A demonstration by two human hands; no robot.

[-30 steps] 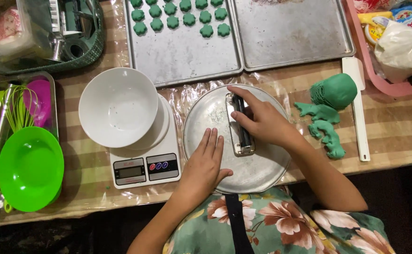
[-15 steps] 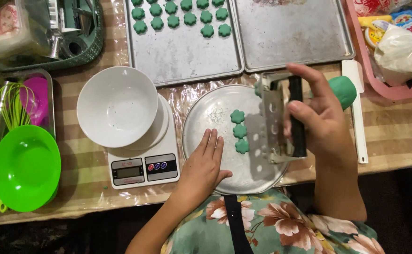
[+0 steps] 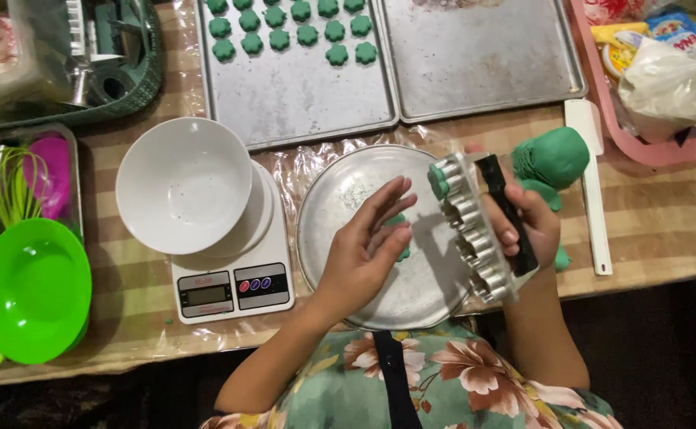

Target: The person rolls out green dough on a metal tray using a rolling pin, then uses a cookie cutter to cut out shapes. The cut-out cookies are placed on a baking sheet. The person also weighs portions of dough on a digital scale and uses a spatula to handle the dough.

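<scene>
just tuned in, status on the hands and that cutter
Right hand grips multi-cutter, one end loaded with green dough. Left hand open over round tray, reaching for it. Nothing between.

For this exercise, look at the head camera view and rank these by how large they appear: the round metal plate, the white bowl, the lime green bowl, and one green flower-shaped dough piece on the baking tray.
1. Round metal plate
2. White bowl and lime green bowl: these look alike, so no ranking.
3. Flower-shaped dough piece

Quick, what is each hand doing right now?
Left hand: open, fingers spread, holding nothing, over the round metal plate.
Right hand: closed on the metal cookie cutter.
</scene>
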